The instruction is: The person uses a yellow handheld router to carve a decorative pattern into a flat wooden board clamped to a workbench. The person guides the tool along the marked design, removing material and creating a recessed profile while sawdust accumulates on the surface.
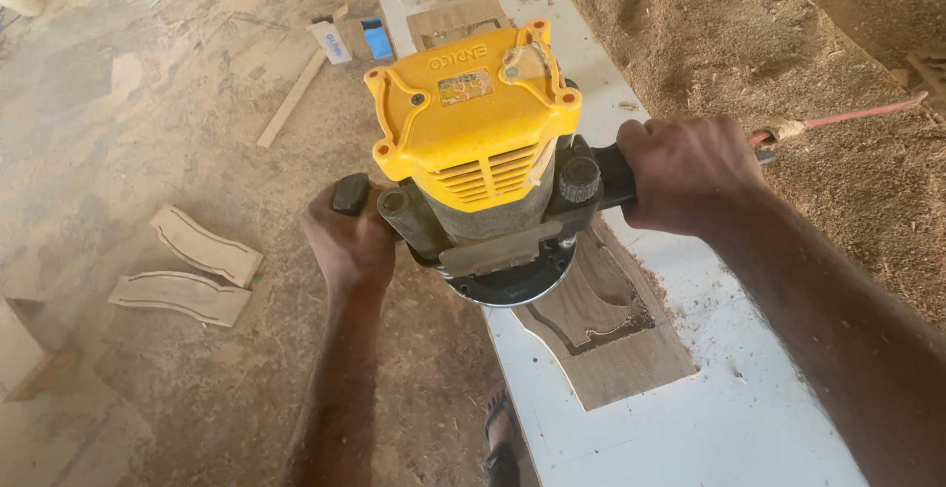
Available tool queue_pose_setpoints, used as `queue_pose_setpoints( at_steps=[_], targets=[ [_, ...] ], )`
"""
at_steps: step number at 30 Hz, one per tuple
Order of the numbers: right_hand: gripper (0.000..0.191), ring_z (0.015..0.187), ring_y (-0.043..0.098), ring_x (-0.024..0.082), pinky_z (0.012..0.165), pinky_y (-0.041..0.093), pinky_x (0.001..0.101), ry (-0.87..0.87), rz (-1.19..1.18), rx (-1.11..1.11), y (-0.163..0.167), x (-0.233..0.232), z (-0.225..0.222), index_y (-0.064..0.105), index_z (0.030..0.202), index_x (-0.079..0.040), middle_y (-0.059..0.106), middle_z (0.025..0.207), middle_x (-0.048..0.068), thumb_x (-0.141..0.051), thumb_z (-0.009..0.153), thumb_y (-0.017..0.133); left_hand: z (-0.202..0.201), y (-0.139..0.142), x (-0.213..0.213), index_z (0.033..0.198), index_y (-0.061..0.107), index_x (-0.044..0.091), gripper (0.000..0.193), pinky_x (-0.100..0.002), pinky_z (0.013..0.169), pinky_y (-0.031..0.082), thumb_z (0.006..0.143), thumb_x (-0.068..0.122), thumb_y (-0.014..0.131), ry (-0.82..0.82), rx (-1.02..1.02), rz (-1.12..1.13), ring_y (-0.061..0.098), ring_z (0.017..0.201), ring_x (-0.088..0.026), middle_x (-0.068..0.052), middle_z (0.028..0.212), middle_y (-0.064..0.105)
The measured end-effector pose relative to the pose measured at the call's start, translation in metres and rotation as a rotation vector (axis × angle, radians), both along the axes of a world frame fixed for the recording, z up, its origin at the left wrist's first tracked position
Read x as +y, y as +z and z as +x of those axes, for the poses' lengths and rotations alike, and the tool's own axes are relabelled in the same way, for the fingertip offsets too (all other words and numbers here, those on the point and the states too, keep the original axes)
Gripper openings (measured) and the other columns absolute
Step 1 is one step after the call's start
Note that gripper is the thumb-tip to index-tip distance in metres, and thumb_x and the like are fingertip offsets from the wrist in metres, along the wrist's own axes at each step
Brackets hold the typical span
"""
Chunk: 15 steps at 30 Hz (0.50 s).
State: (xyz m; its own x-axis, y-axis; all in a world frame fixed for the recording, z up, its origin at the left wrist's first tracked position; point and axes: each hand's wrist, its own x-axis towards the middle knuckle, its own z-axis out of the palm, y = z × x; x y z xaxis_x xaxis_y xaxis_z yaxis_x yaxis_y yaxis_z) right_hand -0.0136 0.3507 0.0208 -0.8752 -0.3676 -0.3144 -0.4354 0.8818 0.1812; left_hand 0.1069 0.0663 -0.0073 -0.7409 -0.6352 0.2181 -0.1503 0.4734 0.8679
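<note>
A plunge router (480, 142) with a yellow top and black base stands on a brown wooden panel (616, 334) that has a curved groove cut into it. The panel lies on a white workbench (709, 418). My left hand (350, 241) grips the router's left black handle. Gripping the right black handle is my right hand (685, 172). The router's base hides the part of the panel under it.
Two curved wooden cut-outs (192, 270) lie on the sawdust-covered floor at left, with a wooden strip (293, 100) and small boxes (355, 41) farther back. A red cord (857, 112) crosses the sawdust at right. Another grooved panel (458, 20) lies farther along the bench.
</note>
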Motion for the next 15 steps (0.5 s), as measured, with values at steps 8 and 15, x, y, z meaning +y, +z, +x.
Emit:
queue_pose_setpoints(
  at_steps=[8,15],
  targets=[
    [0.037,0.073,0.062,0.014,0.064,0.055,0.031,0.027,-0.032,0.028,-0.003,-0.001,-0.005,0.06,0.115,-0.017,0.066,0.086,-0.001,-0.034,0.087,0.076,-0.001,0.0,0.002,0.071,0.063,-0.001,0.023,-0.035,0.049,0.049,0.08,0.02,0.062,-0.008,0.043,0.036,0.06,0.053,-0.017,-0.009,0.061,0.065],
    [0.04,0.075,0.062,0.015,0.065,0.054,0.0316,0.055,-0.005,0.033,-0.004,-0.002,-0.009,0.059,0.117,-0.015,0.066,0.085,0.0,-0.034,0.086,0.077,-0.009,-0.009,-0.003,0.068,0.062,0.004,0.021,-0.034,0.046,0.046,0.079,0.022,0.062,0.027,-0.03,0.014,0.056,0.049,-0.016,-0.008,0.058,0.062]
  ],
)
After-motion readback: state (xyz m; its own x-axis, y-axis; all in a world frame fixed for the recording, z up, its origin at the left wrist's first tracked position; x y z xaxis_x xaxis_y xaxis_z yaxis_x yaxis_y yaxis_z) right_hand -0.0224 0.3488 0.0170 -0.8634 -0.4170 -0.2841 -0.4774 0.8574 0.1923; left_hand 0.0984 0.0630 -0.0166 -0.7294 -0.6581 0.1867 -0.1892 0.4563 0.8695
